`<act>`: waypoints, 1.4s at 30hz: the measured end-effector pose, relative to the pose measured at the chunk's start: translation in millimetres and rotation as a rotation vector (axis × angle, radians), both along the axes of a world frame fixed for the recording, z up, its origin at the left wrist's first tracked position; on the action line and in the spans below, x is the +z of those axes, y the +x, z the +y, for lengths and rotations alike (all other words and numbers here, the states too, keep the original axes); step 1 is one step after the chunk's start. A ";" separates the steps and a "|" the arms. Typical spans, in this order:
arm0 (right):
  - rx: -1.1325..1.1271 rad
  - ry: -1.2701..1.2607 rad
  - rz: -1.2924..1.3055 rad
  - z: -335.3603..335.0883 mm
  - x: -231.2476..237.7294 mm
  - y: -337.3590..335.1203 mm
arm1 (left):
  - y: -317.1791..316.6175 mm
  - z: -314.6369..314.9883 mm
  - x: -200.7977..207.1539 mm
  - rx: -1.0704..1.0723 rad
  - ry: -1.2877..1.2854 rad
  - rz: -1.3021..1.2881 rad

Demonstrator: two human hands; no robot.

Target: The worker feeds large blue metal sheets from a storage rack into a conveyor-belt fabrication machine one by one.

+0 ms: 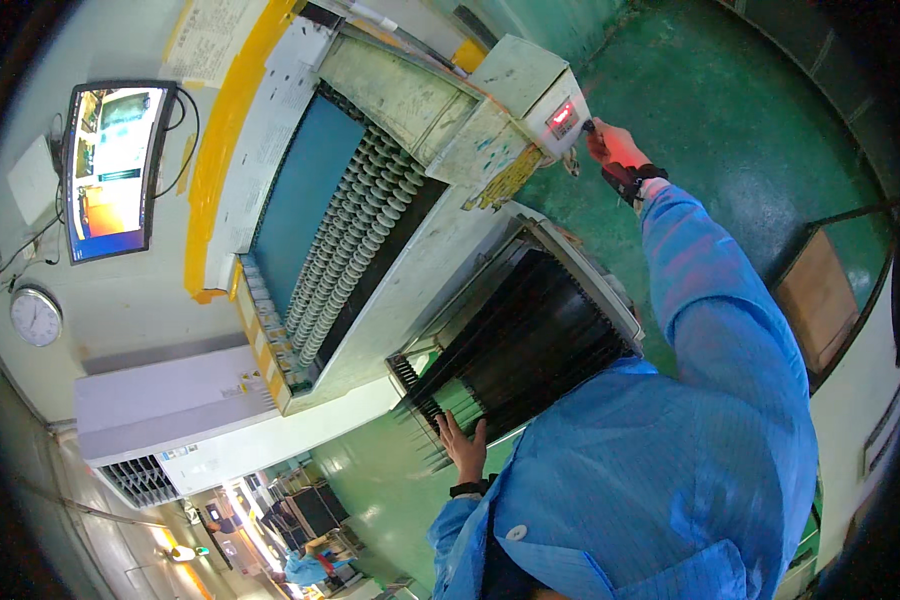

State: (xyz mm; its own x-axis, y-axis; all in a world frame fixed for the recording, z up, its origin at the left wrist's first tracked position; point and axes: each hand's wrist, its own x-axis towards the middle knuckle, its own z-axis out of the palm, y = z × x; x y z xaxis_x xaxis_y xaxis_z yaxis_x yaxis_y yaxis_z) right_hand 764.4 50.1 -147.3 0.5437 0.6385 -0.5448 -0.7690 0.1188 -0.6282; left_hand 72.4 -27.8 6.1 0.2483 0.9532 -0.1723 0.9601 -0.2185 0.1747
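My right hand (613, 146) is stretched out to a small white control box (545, 95) with a red lit display, on the corner of a large cream machine (410, 250). Its fingertips are at a small dark knob on the box's side, and red light falls on the hand; how the fingers are set is too small to tell. My left hand (464, 446) lies flat, fingers spread, on the near edge of a black slotted rack (530, 340) that holds thin dark panels. Both arms are in blue sleeves with a black band at each wrist.
The machine has a bed of grey rollers (355, 250) beside a blue panel. A monitor (115, 170) and a round clock (36, 316) hang on the wall, above a white cabinet (170, 405). The floor is green (730, 110). A brown cart (818, 300) stands right. A person in blue (305, 570) is far off.
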 end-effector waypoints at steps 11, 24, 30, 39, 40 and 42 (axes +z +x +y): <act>0.065 -0.050 -0.236 9.2 -22.7 7.7 | -4.3 -3.8 0.2 0.024 -0.026 0.045; -0.066 -0.124 -0.092 -4.8 31.3 -7.7 | -0.3 4.0 -0.7 0.026 -0.061 0.036; -0.123 -0.061 -0.095 -7.0 38.1 -15.5 | -2.4 4.5 -3.6 0.035 -0.069 0.052; -0.130 -0.034 -0.067 -9.1 35.5 -14.1 | -6.9 6.4 -8.5 0.006 -0.033 0.037; -0.126 -0.036 -0.069 -8.8 36.4 -14.6 | -6.3 6.1 -8.6 0.012 -0.036 0.046; -0.153 -0.050 -0.044 -6.2 37.9 -15.7 | -5.6 4.7 -8.5 0.024 -0.041 0.064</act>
